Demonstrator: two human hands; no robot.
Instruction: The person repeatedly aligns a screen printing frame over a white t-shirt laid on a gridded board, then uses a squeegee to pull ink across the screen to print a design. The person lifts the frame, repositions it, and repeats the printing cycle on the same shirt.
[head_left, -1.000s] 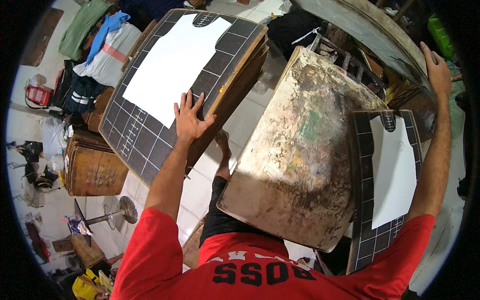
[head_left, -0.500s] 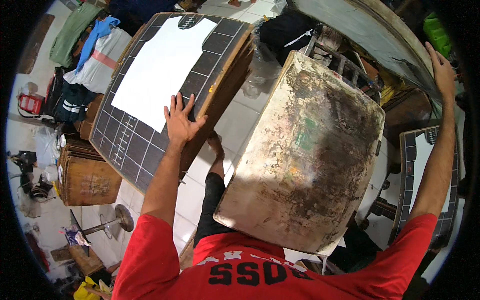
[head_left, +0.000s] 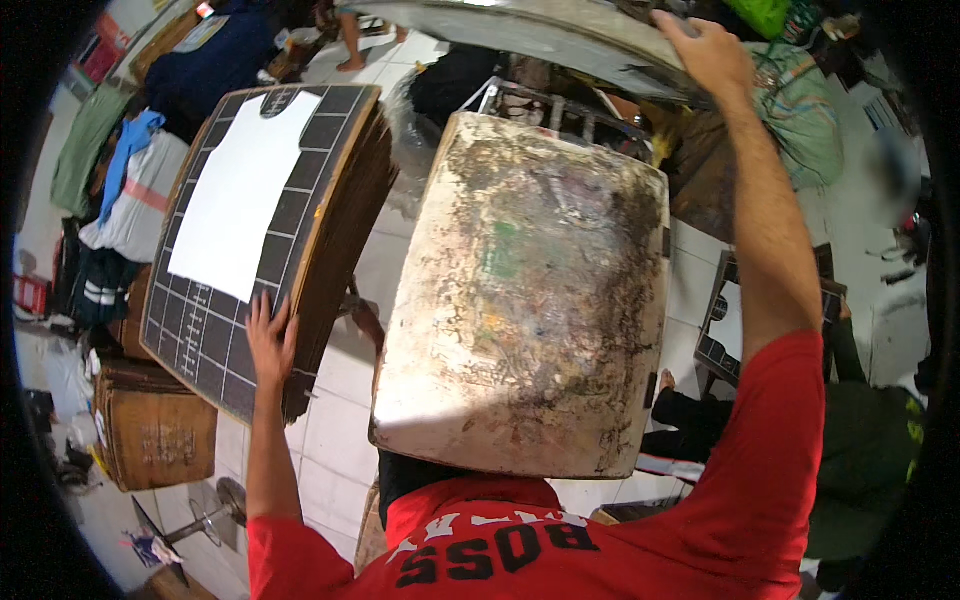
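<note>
My left hand (head_left: 270, 345) has its fingers spread flat on a black board (head_left: 215, 335) with white grid lines, at the board's near right edge. Its fingertips lie by the lower corner of a white shirt-shaped piece (head_left: 240, 200). That board tops a thick stack with brown edges. Up at the far right, my right hand (head_left: 708, 58) grips the rim of a large raised screen frame (head_left: 560, 35). Between my arms stands a pale platen (head_left: 520, 300), its surface crusted with dark, green and orange stains.
Beyond the platen is a metal rack (head_left: 560, 115). At right, a person in dark clothing (head_left: 865, 450) is beside another gridded board (head_left: 725, 355) bearing a white piece. Stuffed sacks (head_left: 140, 205), brown stacked boards (head_left: 160, 425) and a metal stand (head_left: 215, 515) are on the left.
The view has turned rightward. My left hand has slid nearer to me along the board's edge. My right hand still grips the raised frame, now more in front of me.
</note>
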